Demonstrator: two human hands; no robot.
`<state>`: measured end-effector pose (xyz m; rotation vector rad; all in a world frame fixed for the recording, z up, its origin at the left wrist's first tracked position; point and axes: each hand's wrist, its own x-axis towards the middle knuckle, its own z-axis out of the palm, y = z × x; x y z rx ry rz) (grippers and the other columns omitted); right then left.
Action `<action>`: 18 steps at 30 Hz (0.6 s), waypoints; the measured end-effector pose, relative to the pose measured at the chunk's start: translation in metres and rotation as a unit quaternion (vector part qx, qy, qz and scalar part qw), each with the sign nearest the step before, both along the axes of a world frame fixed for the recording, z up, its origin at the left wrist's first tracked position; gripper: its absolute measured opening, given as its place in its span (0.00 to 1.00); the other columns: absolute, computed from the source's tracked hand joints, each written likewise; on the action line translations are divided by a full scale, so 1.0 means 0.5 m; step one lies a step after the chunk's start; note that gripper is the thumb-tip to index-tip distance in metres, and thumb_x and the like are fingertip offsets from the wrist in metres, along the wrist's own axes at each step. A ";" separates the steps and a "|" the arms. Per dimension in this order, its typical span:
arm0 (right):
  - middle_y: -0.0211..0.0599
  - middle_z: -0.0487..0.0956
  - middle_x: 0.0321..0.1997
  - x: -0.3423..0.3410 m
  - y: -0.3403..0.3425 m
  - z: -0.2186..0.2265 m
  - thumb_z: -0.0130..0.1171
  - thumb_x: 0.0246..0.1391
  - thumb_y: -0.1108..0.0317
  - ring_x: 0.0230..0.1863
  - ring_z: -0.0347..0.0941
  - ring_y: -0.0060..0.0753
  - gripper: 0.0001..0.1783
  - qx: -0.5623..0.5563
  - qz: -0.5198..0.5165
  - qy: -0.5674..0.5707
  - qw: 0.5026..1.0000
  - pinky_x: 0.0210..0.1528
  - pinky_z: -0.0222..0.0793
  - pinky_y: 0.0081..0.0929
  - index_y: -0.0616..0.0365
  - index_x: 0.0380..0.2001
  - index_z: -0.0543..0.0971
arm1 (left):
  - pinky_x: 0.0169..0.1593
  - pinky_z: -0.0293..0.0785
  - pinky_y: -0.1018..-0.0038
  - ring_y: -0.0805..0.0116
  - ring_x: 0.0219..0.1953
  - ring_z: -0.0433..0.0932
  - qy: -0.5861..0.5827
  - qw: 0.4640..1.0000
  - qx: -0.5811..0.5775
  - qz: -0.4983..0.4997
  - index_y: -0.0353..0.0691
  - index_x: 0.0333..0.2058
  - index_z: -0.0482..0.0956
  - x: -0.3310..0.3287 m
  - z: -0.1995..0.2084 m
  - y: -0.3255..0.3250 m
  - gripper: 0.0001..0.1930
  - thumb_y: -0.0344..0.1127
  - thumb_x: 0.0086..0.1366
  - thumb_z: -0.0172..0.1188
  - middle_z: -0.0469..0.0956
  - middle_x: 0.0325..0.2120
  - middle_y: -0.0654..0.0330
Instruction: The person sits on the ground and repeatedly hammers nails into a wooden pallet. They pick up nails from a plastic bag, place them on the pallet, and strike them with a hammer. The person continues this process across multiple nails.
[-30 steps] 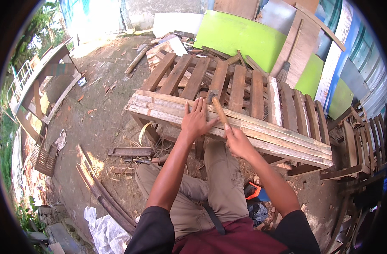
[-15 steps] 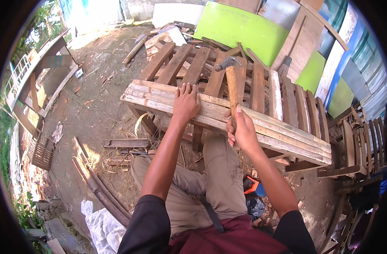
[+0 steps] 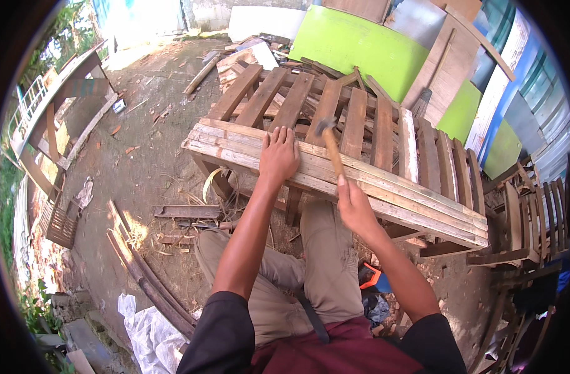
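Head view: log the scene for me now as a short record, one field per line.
Left hand: laid palm-down on the pale wooden strips
Right hand: closed around the handle of the hammer
Hammer head: blurred, over the brown slats; contact cannot be told
Strips: side by side along the near edge of the slatted wooden frame
Behind frame: lime-green panel, broom
Ground, lower left: white plastic sheet

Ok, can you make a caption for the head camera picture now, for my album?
Right hand gripping a hammer, left hand resting on pale boards along a slatted wooden frame.
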<state>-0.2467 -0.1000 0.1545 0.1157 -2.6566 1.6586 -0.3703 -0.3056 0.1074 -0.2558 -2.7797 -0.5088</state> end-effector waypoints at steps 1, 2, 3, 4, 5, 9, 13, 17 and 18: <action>0.21 0.60 0.18 0.003 0.001 0.001 0.38 0.76 0.45 0.12 0.54 0.15 0.26 -0.002 -0.009 -0.012 1.000 0.14 0.53 0.22 0.59 0.36 0.68 | 0.76 0.48 0.53 0.53 0.74 0.57 -0.003 1.000 -0.004 0.004 0.32 0.67 0.66 0.003 -0.005 -0.003 0.28 0.45 0.76 0.41 0.64 0.69 0.48; 0.23 0.61 0.17 -0.005 0.003 0.007 0.38 0.75 0.45 0.13 0.56 0.16 0.26 0.000 -0.013 -0.020 1.000 0.14 0.54 0.22 0.59 0.36 0.68 | 0.76 0.48 0.53 0.53 0.74 0.57 -0.004 1.000 -0.002 0.009 0.32 0.67 0.66 0.008 -0.010 -0.006 0.28 0.45 0.76 0.41 0.64 0.69 0.48; 0.24 0.62 0.17 -0.002 0.002 0.017 0.39 0.75 0.46 0.13 0.57 0.17 0.26 0.001 -0.021 -0.032 0.999 0.14 0.54 0.22 0.59 0.36 0.69 | 0.76 0.48 0.53 0.53 0.74 0.57 -0.005 1.000 0.002 0.012 0.32 0.67 0.66 0.011 -0.010 -0.008 0.28 0.45 0.76 0.41 0.64 0.69 0.48; 0.26 0.64 0.18 0.009 -0.006 0.023 0.40 0.75 0.46 0.13 0.60 0.18 0.26 -0.044 -0.023 0.006 0.999 0.14 0.55 0.23 0.60 0.37 0.69 | 0.76 0.48 0.53 0.53 0.74 0.57 -0.005 1.000 0.005 0.016 0.32 0.67 0.65 0.007 -0.009 -0.008 0.28 0.45 0.76 0.41 0.64 0.69 0.48; 0.28 0.66 0.18 0.011 -0.014 0.026 0.40 0.75 0.46 0.14 0.63 0.19 0.26 -0.089 -0.024 0.044 0.995 0.15 0.57 0.24 0.60 0.38 0.70 | 0.76 0.48 0.53 0.53 0.74 0.57 0.002 1.000 0.003 0.014 0.32 0.67 0.65 -0.004 -0.003 -0.009 0.29 0.45 0.76 0.41 0.64 0.70 0.48; 0.28 0.67 0.20 0.011 -0.006 -0.029 0.40 0.75 0.45 0.18 0.65 0.15 0.26 0.095 -0.035 0.163 0.981 0.18 0.59 0.21 0.58 0.37 0.70 | 0.76 0.48 0.53 0.53 0.74 0.57 -0.003 1.000 -0.002 0.007 0.32 0.67 0.66 0.002 -0.007 0.002 0.29 0.46 0.76 0.41 0.64 0.69 0.49; 0.27 0.66 0.19 0.014 0.015 0.018 0.38 0.76 0.47 0.22 0.68 0.19 0.26 -0.018 -0.017 -0.099 0.995 0.24 0.62 0.24 0.60 0.35 0.69 | 0.75 0.48 0.52 0.53 0.74 0.57 0.001 1.000 0.006 0.021 0.32 0.66 0.66 0.002 -0.010 -0.012 0.28 0.45 0.76 0.41 0.65 0.69 0.49; 0.26 0.64 0.18 0.005 0.016 -0.026 0.39 0.76 0.47 0.14 0.61 0.21 0.26 -0.051 -0.030 0.215 0.975 0.16 0.59 0.26 0.60 0.35 0.69 | 0.75 0.48 0.52 0.53 0.74 0.57 -0.013 1.000 0.007 0.008 0.32 0.67 0.66 0.008 -0.008 0.014 0.28 0.45 0.76 0.41 0.64 0.70 0.49; 0.28 0.65 0.19 0.002 0.002 -0.020 0.39 0.75 0.46 0.12 0.58 0.21 0.27 0.041 -0.041 0.215 0.975 0.13 0.58 0.26 0.61 0.35 0.70 | 0.75 0.48 0.53 0.53 0.74 0.57 -0.010 1.000 0.006 0.011 0.32 0.67 0.66 0.002 -0.005 0.007 0.28 0.45 0.76 0.41 0.64 0.70 0.49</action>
